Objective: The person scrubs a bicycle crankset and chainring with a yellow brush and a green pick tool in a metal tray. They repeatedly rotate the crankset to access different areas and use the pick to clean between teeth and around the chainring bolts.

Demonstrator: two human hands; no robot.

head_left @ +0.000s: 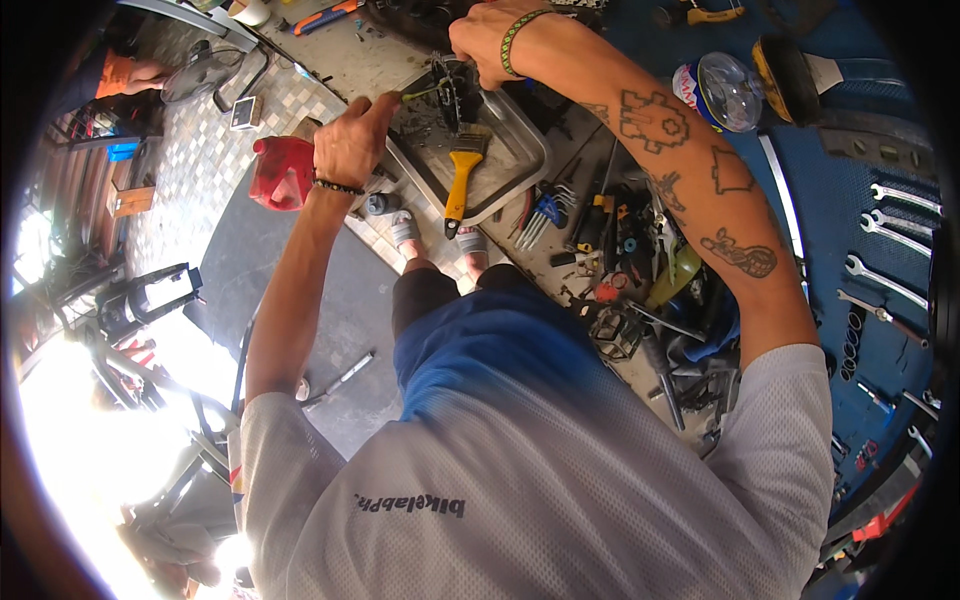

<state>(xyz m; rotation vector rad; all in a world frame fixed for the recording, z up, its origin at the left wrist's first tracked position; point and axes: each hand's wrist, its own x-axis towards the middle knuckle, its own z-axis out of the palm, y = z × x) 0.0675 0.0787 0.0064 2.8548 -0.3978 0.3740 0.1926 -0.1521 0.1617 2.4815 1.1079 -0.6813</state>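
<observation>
Head view shows my left grip (352,146) closed around a green tool (424,93), while my right grip (478,52) seems to pinch the dark part (450,100) over the tray (514,165), probably so that dirt falls there, near the brush (462,178).
</observation>
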